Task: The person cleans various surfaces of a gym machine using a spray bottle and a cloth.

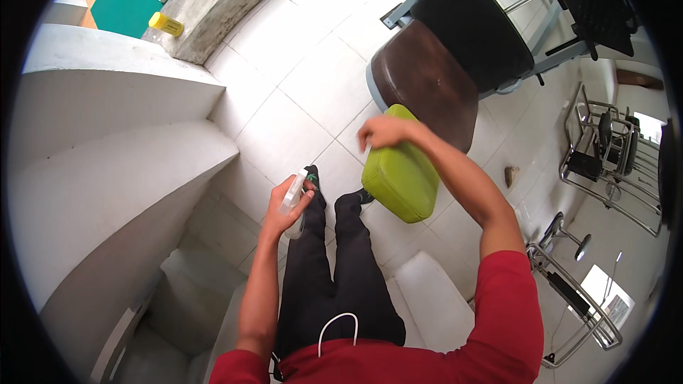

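My left hand (285, 205) is wrapped around a translucent spray bottle (293, 197), whose white spray head points up past my fingers. My right hand (385, 130) lies across the far end of a lime-green padded cushion (403, 181), its fingers bent down at the left edge. The hand is slightly blurred, and whether it grips the cushion is not plain. What bears the cushion is hidden. Just beyond stands a brown padded seat (427, 80) joined to a black one (472, 26) on a grey metal frame.
A yellow-capped container (166, 24) stands on a concrete ledge (224, 5) at the upper left. White steps or wall blocks (106, 144) rise on the left. Metal-framed chairs (587, 165) stand at the right. A small brown object (511, 176) is on the tiled floor (315, 80). A white block (435, 293) lies near my legs.
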Demonstrator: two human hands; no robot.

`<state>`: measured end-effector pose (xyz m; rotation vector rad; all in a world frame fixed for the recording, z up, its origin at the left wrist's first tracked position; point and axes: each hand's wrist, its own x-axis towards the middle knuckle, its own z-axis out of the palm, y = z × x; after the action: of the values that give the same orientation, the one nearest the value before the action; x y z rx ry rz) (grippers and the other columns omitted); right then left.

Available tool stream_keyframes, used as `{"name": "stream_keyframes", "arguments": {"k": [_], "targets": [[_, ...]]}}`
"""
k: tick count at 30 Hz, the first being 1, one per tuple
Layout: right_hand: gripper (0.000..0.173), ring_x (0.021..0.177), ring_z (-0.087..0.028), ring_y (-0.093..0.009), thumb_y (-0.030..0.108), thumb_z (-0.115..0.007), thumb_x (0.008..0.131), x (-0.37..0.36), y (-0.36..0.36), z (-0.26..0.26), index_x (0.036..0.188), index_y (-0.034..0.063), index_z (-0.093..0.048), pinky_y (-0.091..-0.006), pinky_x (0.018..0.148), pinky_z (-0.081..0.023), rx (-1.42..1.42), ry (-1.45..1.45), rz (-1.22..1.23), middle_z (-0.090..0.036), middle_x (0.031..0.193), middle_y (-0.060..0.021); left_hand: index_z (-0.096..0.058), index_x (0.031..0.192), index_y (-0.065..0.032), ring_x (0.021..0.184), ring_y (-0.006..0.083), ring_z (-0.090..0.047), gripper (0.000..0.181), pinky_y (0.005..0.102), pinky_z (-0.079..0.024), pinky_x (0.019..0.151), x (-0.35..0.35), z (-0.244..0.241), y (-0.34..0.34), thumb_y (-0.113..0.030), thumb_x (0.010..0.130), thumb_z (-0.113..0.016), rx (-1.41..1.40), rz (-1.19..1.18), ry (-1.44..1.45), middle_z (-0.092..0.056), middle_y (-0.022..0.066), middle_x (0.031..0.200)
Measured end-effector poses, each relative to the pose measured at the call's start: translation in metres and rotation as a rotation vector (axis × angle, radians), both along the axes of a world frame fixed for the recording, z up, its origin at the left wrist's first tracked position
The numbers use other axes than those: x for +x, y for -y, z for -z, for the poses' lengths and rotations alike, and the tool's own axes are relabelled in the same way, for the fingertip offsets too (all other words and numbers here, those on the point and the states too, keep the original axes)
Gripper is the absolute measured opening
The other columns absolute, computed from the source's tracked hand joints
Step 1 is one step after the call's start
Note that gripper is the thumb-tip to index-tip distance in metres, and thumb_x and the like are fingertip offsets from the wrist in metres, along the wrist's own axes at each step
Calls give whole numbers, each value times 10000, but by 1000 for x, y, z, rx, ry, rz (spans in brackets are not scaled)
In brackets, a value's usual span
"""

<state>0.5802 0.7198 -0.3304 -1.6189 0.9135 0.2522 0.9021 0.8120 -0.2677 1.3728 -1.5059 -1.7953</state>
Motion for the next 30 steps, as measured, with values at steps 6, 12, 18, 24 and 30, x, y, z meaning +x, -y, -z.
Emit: {"name": "stream_keyframes", "arguments": {"k": [6, 12, 18, 24, 30], "targets": [[252, 1049, -672, -261, 83, -596, 828, 50, -88, -133, 1056, 114, -698, -488, 1049, -452, -335, 90, -149, -710, 1091, -84, -638, 953, -14, 814, 129, -603, 86, 290, -489, 754, -21, -4, -3, -56, 883, -666, 84, 8, -87, -665, 54, 891], [335, 1297, -529, -370, 40, -521, 921, 8, -161, -77, 1222, 80, -662, -424, 1086, -417, -664, -45, 921, -594, 1349, -163, -640, 953, -18, 827, 130, -613, 85, 290, -490, 757, -28, -9, -10, -58, 883, -668, 46, 50, -44, -669, 55, 898], [413, 1340, -470, -378, 64, -469, 936, -79, -141, 21, 1320, 115, -614, -437, 1093, -403, -423, -226, 1300, -525, 1412, -218, -638, 948, -22, 808, 128, -611, 74, 285, -492, 742, -52, -22, -10, -56, 885, -655, 32, 192, -23, -669, 46, 886], [426, 1311, -515, -338, 16, -474, 923, -1, -172, -60, 1294, 141, -643, -413, 1068, -429, -567, 129, 1060, -563, 1399, -146, -624, 894, -26, 718, 185, -588, 84, 323, -479, 684, -75, -36, -42, -28, 833, -683, -61, 374, -9, -593, 82, 770], [419, 1356, -468, -344, 47, -424, 982, -38, -233, 16, 1352, 135, -600, -345, 1077, -378, -386, 18, 1810, -478, 1468, -219, -609, 865, -29, 647, 281, -571, 121, 358, -475, 624, -124, -68, -77, -76, 831, -715, -152, 507, 98, -574, 116, 744]]}}
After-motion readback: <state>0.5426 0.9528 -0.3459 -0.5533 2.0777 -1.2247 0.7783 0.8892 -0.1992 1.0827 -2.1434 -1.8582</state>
